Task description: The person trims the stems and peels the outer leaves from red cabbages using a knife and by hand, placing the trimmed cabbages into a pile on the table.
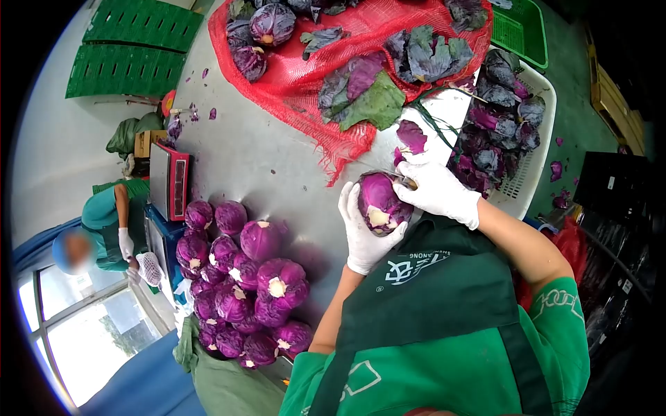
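Observation:
Both my hands wear white gloves and meet at a purple cabbage near the table's front edge. My left hand cups it from the left and below, with the pale cut stem facing up between thumb and fingers. At its upper right, my right hand is closed around a small object whose shape is mostly hidden, pressed near the cabbage's side. Loose purple leaf pieces lie just above my hands on the table.
Several trimmed cabbages are piled at left. A red mesh bag with dark leaves and cabbages lies at the top. A white basket of dark leaves stands right. Beyond a red-sided scale, a co-worker stands at far left.

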The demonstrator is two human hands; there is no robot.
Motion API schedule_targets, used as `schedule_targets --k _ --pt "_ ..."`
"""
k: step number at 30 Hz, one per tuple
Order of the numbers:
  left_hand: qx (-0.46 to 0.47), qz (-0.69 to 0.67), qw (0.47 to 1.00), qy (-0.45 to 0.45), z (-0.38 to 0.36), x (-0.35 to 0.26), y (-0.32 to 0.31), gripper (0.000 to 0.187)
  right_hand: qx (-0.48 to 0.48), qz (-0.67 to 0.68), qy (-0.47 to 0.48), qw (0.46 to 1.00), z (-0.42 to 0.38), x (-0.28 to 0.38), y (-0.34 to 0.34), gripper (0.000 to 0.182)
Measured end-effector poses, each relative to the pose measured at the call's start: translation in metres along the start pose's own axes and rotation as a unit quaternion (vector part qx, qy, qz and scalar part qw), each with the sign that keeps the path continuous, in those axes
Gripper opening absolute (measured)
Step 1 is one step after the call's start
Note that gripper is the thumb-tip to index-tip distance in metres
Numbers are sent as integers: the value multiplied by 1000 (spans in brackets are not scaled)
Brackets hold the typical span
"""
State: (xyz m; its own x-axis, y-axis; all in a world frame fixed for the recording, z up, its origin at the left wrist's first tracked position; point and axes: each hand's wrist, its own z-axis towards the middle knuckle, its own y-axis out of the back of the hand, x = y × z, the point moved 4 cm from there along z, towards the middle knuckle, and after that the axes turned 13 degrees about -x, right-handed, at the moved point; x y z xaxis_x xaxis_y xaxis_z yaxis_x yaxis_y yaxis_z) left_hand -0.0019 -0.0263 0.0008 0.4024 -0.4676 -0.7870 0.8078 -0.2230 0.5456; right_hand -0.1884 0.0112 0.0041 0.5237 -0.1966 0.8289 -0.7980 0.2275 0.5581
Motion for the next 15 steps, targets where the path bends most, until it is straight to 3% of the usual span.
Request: schedule_targets --k 7,9,11,13,15 --pt "-21 20 999 -41 0 -6 -4 109 -89 -84 137 983 -1 -6 0 16" --pt "-20 16 999 -44 -3 -2 -3 108 -83 -82 126 985 3 -12 -6 15" --pt "6 28 997 -76 -7 -2 -6 108 -114 -151 19 982 23 -39 -9 17" --pt "-1 28 996 -87 -10 -4 -4 109 -142 -47 -15 989 38 -64 -17 18" --pt "-27 -1 999 -42 -15 6 -1 110 -129 -9 -56 990 39 -69 -20 23"
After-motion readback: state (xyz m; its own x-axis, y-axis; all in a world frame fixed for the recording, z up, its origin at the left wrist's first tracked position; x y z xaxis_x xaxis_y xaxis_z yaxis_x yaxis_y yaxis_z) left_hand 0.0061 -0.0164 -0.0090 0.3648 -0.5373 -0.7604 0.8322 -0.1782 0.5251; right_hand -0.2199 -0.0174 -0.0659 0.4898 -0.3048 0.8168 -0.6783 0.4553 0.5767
